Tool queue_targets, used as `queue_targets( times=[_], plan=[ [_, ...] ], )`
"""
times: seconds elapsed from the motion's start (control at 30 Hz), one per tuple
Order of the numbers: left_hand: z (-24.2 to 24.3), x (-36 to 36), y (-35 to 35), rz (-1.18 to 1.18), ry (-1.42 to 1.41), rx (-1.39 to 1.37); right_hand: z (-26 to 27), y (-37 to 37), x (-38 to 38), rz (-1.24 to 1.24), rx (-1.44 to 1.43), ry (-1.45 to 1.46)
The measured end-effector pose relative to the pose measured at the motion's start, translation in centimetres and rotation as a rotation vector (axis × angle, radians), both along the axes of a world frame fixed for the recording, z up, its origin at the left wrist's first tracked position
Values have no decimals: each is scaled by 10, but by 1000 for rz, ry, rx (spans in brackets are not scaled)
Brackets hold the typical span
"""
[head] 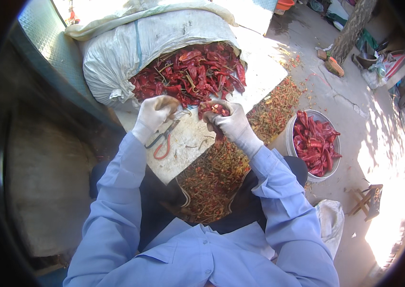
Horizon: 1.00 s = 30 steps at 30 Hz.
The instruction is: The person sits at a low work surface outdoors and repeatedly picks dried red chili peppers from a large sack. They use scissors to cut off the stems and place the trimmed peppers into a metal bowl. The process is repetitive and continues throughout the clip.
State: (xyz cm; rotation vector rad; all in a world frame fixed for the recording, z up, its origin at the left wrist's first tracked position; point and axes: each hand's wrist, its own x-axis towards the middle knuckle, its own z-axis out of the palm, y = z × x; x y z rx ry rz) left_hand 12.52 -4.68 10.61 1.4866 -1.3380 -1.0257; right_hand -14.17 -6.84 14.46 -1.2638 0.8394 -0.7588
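A dried red chili pepper, seemingly torn with pale seeds showing, is held in my gloved right hand. My left hand, also in a whitish glove, is raised just left of it with the fingers curled; a thin stem shows by its fingertips, and whether they grip it is unclear. Below the left hand, scissors with one red and one dark handle lie on a pale board. Behind both hands, many dried red chilies spill from the mouth of a white woven sack.
On the right stands a white bucket filled with red chilies. Stems and scraps cover the ground between my legs and along the board. A small folding stool and a white bag are at lower right, a tree trunk at upper right.
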Motion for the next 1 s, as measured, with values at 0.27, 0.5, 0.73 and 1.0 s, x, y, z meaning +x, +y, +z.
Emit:
queue_targets(
  times=[0.27, 0.5, 0.73, 1.0],
  plan=[
    [-73, 28, 54, -159, -1217, 321, 13, -1, -22, -5, -42, 5],
    [-70, 6, 61, -207, -1262, 386, 14, -1, -28, -22, -108, 10],
    [-59, -7, 67, -228, -614, 309, 18, -3, -49, -39, -114, -14],
    [-29, -52, 37, -127, -19, 25, 23, -3, -63, -83, -99, 73]
  ],
)
